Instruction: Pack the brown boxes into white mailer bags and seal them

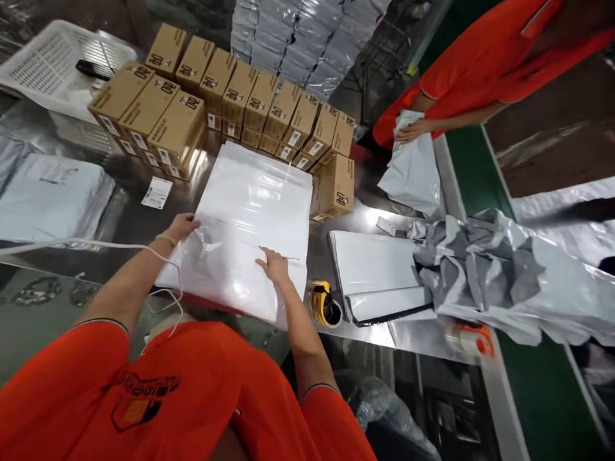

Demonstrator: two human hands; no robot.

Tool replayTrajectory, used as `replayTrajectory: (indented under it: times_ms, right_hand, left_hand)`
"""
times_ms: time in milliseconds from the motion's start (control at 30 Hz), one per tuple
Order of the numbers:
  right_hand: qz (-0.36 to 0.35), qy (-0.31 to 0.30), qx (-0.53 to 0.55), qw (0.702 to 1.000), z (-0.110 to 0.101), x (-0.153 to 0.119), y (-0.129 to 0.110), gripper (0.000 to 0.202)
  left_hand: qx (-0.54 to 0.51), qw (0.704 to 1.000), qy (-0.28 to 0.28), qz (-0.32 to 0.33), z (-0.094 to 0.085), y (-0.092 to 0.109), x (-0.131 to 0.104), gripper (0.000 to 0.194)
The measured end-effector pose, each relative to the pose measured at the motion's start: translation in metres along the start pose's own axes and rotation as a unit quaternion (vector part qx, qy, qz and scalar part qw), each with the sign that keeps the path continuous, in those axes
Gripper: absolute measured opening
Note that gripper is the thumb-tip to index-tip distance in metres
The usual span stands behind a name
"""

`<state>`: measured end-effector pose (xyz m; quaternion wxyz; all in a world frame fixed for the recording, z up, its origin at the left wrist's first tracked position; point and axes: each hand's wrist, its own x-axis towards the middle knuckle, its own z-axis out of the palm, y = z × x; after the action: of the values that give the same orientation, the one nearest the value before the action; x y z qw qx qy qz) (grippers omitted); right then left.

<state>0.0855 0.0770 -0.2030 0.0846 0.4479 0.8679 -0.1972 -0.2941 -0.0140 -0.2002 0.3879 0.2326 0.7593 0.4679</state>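
A stack of large white plastic bags [259, 186] lies on the metal table in front of me. My left hand [184, 226] is at the stack's left edge, its fingers closed on the crinkled top bag. Lying on the lower middle of the stack, my right hand [275, 264] has its thumb and fingers apart. A thin dark line shows on the plastic by its fingertips; I cannot make out what it is. To the right of the stack are a yellow tape dispenser [324, 304] and a pile of folded grey-white mailer bags [379, 269].
Brown cartons [230, 89] stand in rows behind the stack, beside a white plastic basket [43, 64]. Wrapped parcels [52, 198] lie left, near a label [157, 193]. At right, a co-worker [461, 77] holds a bag [413, 173] near a green conveyor [480, 166] and mailers [519, 269].
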Motion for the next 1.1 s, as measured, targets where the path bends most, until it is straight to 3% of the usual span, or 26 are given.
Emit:
replayTrajectory:
  times_ms: [67, 133, 233, 300, 400, 467, 633, 733, 867, 933, 1100]
  right_hand:
    - [0.024, 0.037, 0.040, 0.998, -0.006, 0.004, -0.003, 0.044]
    - [0.041, 0.125, 0.122, 0.984, -0.014, 0.017, -0.016, 0.039]
    - [-0.009, 0.217, 0.309, 0.926, -0.029, 0.056, -0.059, 0.034]
    - [-0.081, 0.167, 0.427, 0.885, -0.036, 0.084, -0.096, 0.025]
    - [-0.136, 0.025, 0.527, 0.838, -0.039, 0.110, -0.145, 0.022]
    - [-0.128, -0.020, 0.559, 0.819, -0.034, 0.114, -0.166, 0.022]
    - [-0.070, 0.021, 0.635, 0.769, -0.017, 0.110, -0.185, 0.026]
    - [-0.036, 0.018, 0.696, 0.717, -0.014, 0.112, -0.187, 0.028]
    - [0.113, 0.100, 0.747, 0.647, -0.022, 0.114, -0.170, 0.016]
    - [0.139, 0.125, 0.738, 0.648, -0.030, 0.111, -0.156, 0.013]
    - [-0.008, 0.134, 0.644, 0.753, -0.054, 0.103, -0.145, 0.006]
  left_hand:
    - [0.006, 0.999, 0.018, 0.034, 0.004, 0.003, 0.006, 0.032]
    - [0.029, 0.993, 0.022, 0.116, 0.004, 0.005, 0.001, 0.023]
    - [0.074, 0.971, -0.006, 0.229, 0.001, 0.008, -0.015, 0.013]
    - [0.119, 0.950, -0.027, 0.286, -0.001, 0.008, -0.026, 0.015]
    - [0.176, 0.921, -0.018, 0.347, 0.001, 0.009, -0.034, 0.014]
    - [0.175, 0.932, 0.016, 0.317, 0.004, 0.010, -0.035, 0.012]
    - [0.118, 0.972, 0.066, 0.193, 0.010, 0.014, -0.036, 0.043]
    - [0.116, 0.973, 0.066, 0.189, 0.008, 0.019, -0.036, 0.048]
    - [0.117, 0.974, 0.093, 0.172, 0.000, 0.026, -0.029, 0.056]
    - [0.119, 0.973, 0.098, 0.170, -0.003, 0.031, -0.026, 0.058]
    - [0.172, 0.961, 0.044, 0.210, 0.008, 0.046, -0.034, 0.042]
